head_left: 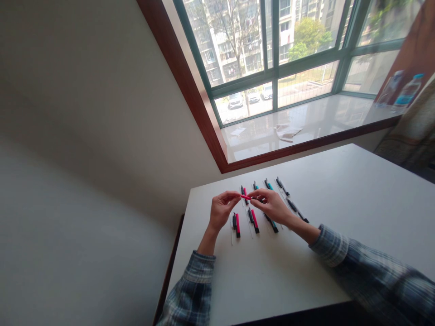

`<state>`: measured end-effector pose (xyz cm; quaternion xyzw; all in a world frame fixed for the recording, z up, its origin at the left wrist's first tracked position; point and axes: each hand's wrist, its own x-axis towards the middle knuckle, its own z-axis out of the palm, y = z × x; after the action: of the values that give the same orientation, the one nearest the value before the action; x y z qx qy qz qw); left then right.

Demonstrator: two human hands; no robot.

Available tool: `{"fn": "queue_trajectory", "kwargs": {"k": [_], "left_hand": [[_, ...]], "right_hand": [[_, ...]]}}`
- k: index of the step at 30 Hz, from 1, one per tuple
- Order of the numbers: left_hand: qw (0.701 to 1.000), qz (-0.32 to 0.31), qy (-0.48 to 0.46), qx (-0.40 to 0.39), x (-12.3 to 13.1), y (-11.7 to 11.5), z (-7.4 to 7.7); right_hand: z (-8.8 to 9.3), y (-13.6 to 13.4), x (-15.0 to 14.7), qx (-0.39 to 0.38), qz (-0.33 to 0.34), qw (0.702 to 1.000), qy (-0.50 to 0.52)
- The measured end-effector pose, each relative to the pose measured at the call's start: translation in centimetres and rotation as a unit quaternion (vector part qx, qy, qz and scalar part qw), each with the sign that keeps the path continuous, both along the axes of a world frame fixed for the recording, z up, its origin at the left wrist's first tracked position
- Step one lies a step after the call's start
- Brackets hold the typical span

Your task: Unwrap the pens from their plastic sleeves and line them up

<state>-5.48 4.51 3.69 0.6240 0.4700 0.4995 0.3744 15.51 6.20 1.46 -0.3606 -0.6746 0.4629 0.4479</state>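
Observation:
A pink pen barrel [245, 197] is held level above the table between my two hands. My left hand [221, 209] pinches its left end with thumb and fingertips. At the other end, the fingers of my right hand [272, 206] close round it; a dark piece shows at these fingers, though I cannot tell if it is joined to the barrel. Below lie pen parts in rows: a pink and black set [237, 225] nearest my left wrist, another pink and black set [254, 221] beside it, and a teal and black set [273, 224] partly under my right hand.
All this lies on a white table [272, 276]. Black pen parts [297, 210] lie to the right of my right wrist. Behind the table is a window sill [254, 140] with a crumpled cloth [287, 132] and a plastic bottle [409, 93]. A wall [102, 158] borders the left.

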Motion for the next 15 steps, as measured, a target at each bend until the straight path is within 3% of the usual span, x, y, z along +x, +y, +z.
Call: {"fn": "queue_trajectory", "kwargs": {"k": [8,15], "left_hand": [[1.0,-0.01,-0.003,-0.002,0.2,-0.1,0.3],[0.998,-0.038,-0.02,-0.043,1.6,-0.6,-0.3]], "right_hand": [[-0.1,0.0,-0.1,-0.012,0.015,1.0,0.008],[0.1,0.0,0.1,-0.029,0.063,0.996,0.062]]}}
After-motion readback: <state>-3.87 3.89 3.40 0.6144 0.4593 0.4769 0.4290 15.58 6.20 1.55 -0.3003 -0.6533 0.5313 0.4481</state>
